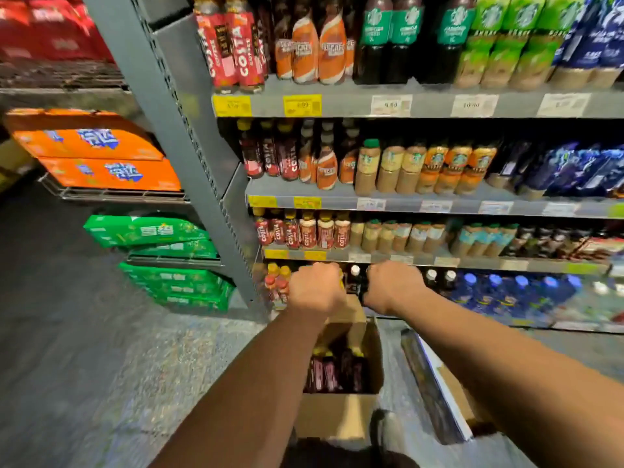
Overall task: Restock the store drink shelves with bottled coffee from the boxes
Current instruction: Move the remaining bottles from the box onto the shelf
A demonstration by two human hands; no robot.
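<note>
Item: shelf-loading step, lowest tier. Left hand (315, 288) and right hand (393, 287) are both at 12 o'clock from the open box (341, 420), at the mouth of the bottom shelf (570, 326). The arms run out nearly straight and converge, with wrists level and the backs of the hands toward the camera. The fingers of both hands are curled under. A yellow sliver shows at the 3 o'clock edge of the left hand and something dark at the 9 o'clock edge of the right, but whether either hand grips a bottle cannot be told. Stock remaining: bottled coffee (334, 366) stands upright in the box on the floor, directly beneath the forearms, at 6 o'clock from the hands. Neighbours on the tier: yellow-capped bottles (278, 282) just beside the left hand at 9 o'clock, and white-capped dark bottles (439, 278) at 3 o'clock of the right hand. A second box (435, 383) lies at 3 o'clock of the first. Handling note (judgement): the gap between the two bottle groups looks narrow, so anything set there should probably go in upright, base first, label outward. It should be slid back until it meets the row behind and kept clear of the neighbouring caps. The low reach favours releasing one hand at a time. Risk: a tilted bottle could topple the yellow-capped group.
</note>
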